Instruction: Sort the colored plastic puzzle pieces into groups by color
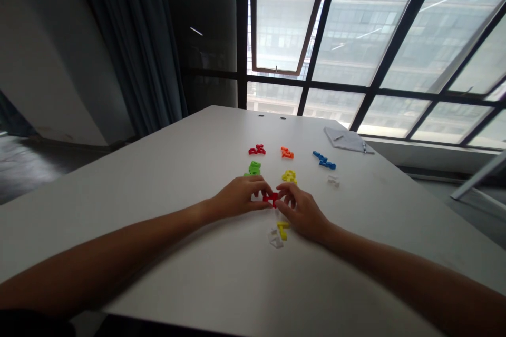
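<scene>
Two hands: your left hand (pixel 237 197) and right hand (pixel 302 211) are both curled in; fingertips of each grasp one red plastic piece (pixel 270 199) from opposite sides; neither hand is released.
Held piece: over the middle of the white table (pixel 158 179); your fingers hide part of it; cannot tell whether it is lifted or resting on the surface.
Handling: set your pads on its flat faces, clear of the ends; press evenly from both sides; keep your wrists low and your fingers off the part you need to see.
Near side: a yellow plastic piece (pixel 282 230) and a clear plastic piece (pixel 275 238) lie just beside each other, under the right hand's heel; mind your wrist there.
Ahead: a green plastic cluster (pixel 254 168) and a yellow plastic cluster (pixel 289 176) sit near your fingertips; a clear plastic piece (pixel 333 181) lies further right; avoid knocking them.
Far row: red plastic cluster (pixel 256 150), orange plastic cluster (pixel 287 153), blue plastic chain (pixel 324 160); all well apart from your hands.
Far corner: a notebook (pixel 343 139) with a pen (pixel 363 146) on it; well out of reach of this work.
</scene>
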Tool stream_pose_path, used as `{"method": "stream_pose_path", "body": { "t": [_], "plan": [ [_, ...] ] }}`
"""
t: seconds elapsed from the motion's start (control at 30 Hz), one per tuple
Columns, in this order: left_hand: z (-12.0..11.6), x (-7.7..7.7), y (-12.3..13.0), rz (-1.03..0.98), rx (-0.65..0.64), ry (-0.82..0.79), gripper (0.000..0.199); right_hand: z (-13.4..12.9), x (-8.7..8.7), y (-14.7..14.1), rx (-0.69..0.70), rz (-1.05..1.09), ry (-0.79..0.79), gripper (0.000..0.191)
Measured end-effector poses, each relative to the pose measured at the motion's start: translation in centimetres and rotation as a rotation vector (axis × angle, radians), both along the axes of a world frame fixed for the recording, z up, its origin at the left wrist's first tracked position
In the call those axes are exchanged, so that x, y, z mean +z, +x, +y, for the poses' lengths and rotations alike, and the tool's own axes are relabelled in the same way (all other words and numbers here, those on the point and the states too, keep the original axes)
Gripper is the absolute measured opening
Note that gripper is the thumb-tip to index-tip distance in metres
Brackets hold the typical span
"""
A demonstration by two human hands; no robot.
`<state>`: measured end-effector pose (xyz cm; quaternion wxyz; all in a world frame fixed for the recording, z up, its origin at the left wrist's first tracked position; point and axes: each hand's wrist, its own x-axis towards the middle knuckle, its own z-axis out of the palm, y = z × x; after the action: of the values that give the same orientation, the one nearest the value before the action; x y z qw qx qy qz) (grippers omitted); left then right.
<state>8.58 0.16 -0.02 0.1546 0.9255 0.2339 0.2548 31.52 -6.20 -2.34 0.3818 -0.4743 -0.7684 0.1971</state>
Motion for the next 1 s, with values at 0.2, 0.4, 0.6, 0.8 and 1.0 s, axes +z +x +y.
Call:
{"method": "stream_pose_path", "body": {
  "t": [0.2, 0.4, 0.6, 0.8, 1.0],
  "plan": [
    [-0.4, -0.8, 0.4, -0.064, 0.06, 0.075, 0.024, 1.1, -0.4, 0.5, 0.062, 0.187, -0.13, 0.02],
    [-0.4, -1.5, 0.8, -0.138, 0.107, 0.003, 0.038, 1.4, -0.3, 0.6, 0.048, 0.292, -0.185, 0.022],
    [-0.7, -1.6, 1.1, -0.149, 0.132, -0.077, 0.023, 1.6, 0.0, 0.6, 0.018, 0.341, -0.204, 0.025],
    [-0.7, -1.5, 1.1, -0.153, 0.144, -0.122, 0.021, 1.8, -0.3, 0.7, 0.019, 0.369, -0.22, 0.024],
    [-0.6, -1.5, 1.1, -0.161, 0.147, -0.119, 0.023, 1.9, -0.5, 0.9, 0.024, 0.369, -0.211, 0.024]
  ]
}}
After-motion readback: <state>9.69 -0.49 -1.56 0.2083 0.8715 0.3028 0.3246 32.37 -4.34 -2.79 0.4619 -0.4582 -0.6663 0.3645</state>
